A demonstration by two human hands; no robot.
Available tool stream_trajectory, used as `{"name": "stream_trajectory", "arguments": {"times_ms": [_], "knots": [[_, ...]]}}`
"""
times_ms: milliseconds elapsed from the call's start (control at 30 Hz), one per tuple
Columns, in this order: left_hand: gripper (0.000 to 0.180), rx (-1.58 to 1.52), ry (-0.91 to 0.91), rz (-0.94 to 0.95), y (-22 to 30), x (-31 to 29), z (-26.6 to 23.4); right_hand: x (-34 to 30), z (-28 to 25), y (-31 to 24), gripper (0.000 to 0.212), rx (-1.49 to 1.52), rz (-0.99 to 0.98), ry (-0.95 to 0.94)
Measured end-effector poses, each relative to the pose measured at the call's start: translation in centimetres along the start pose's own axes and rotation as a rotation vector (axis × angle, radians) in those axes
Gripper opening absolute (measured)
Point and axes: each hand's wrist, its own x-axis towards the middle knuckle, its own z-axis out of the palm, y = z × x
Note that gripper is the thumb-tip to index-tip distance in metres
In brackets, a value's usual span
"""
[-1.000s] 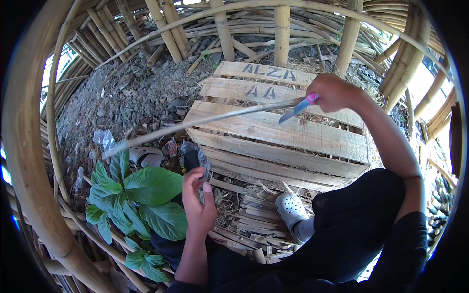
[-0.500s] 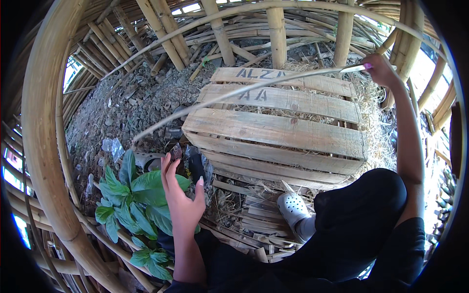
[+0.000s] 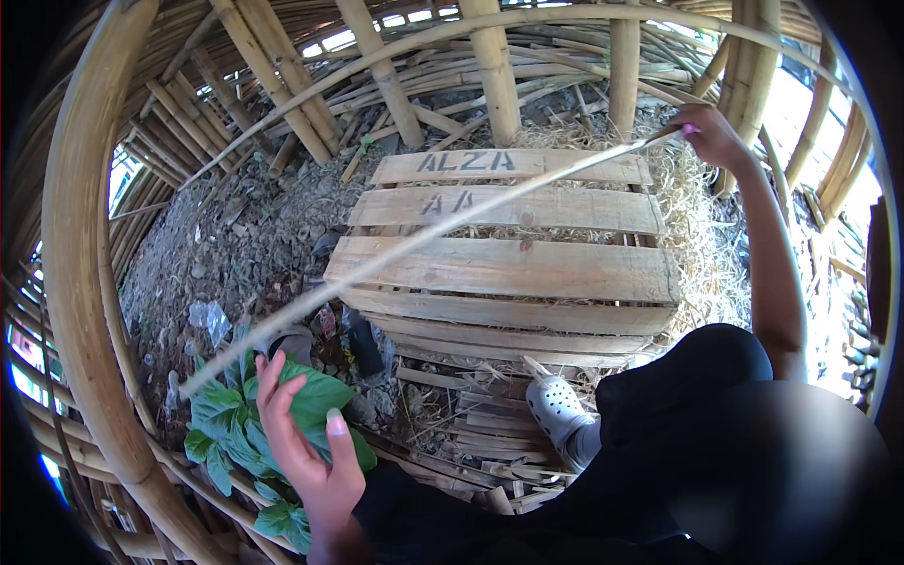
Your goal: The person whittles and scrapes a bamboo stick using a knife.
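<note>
My right hand (image 3: 711,135) is raised at the upper right, its fingers closed round one end of a long, thin bamboo strip (image 3: 452,221). The strip slants down to the left across my view, passing above a slatted wooden crate (image 3: 518,266). A darker narrow piece shows on the strip beside my fingers; I cannot make out what it is. At the lower left my left hand (image 3: 306,443) is open, palm turned inward and fingers apart, with nothing in it. Behind it grows a leafy green plant (image 3: 315,400). The strip's blurred free end hangs over the leaves.
A thick bamboo pole (image 3: 80,254) stands close on the left. Bamboo posts (image 3: 494,80) and woven rails fence the far side. Straw (image 3: 702,235) lies beside the crate, and clear plastic (image 3: 209,320) on the rubble. My foot in a white clog (image 3: 556,405) rests near split bamboo pieces (image 3: 494,428).
The strip's free end has swung down and left, and the strip looks straighter. My left hand has moved left and lower. The crate and fence have shifted slightly left in view.
</note>
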Motion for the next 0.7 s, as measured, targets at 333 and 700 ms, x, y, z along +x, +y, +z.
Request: {"name": "stream_trajectory", "arguments": {"times_ms": [333, 700], "knots": [[0.031, -0.176, -0.753, -0.419, -0.4, -1.5, -1.4, 4.7, 1.6, -11.8, 0.021, 0.141, -0.414, -0.093], [0.047, -0.524, -1.148, -0.559, -3.3, 1.0, 5.4, 6.3, 2.8, -20.2, 0.016, 0.151, -0.721, -0.18]]}}
